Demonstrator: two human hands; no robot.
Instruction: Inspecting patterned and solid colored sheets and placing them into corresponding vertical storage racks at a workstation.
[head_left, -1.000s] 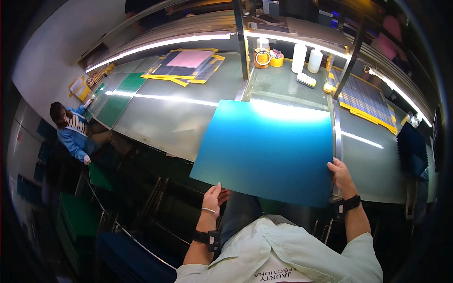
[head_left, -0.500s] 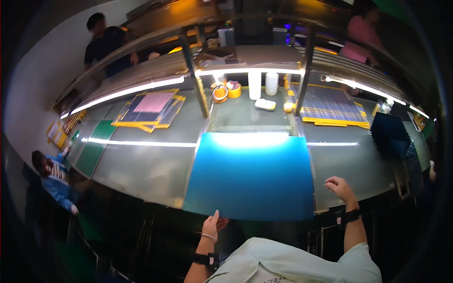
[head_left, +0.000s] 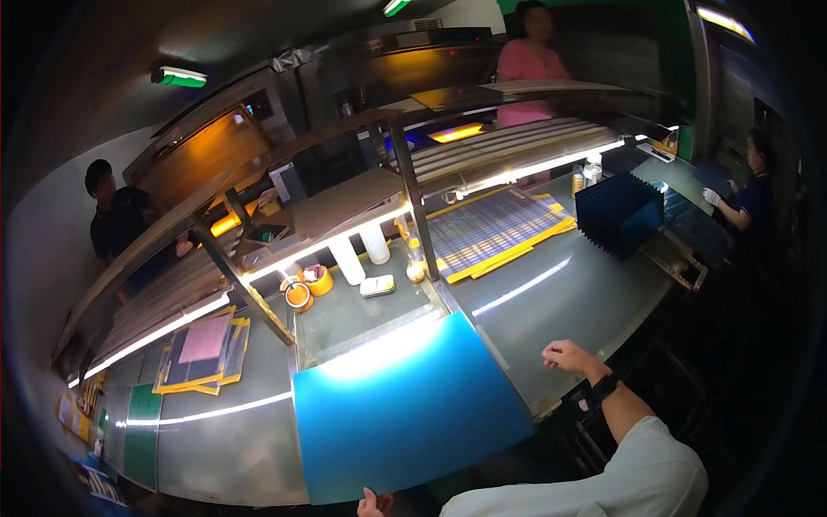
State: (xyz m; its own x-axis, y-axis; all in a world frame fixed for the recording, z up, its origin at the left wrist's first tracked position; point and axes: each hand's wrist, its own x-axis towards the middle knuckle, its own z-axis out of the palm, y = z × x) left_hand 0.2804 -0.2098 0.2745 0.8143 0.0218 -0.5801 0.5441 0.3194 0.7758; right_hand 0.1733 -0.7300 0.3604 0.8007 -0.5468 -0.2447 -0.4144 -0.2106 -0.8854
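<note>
A large, smooth blue sheet lies flat at the front middle of the worktable, under a bright lamp reflection. At its near edge is my left hand, low in the view, its thumb at the rim and its fingers bent; the edge appears pinched there. My right hand hovers beyond the sheet's right side, fingers curled inward, and nothing shows in it. A dark band circles that wrist.
Yellow-edged framed screens lie right of the post, near a dark ribbed rack. Tape rolls and white bottles stand behind the sheet. Another framed stack is at left. A co-worker works at far right.
My view has swung to the right, bringing the ribbed rack and a co-worker further into sight. My left hand stays by the sheet's near edge; my right hand remains curled to the sheet's right.
</note>
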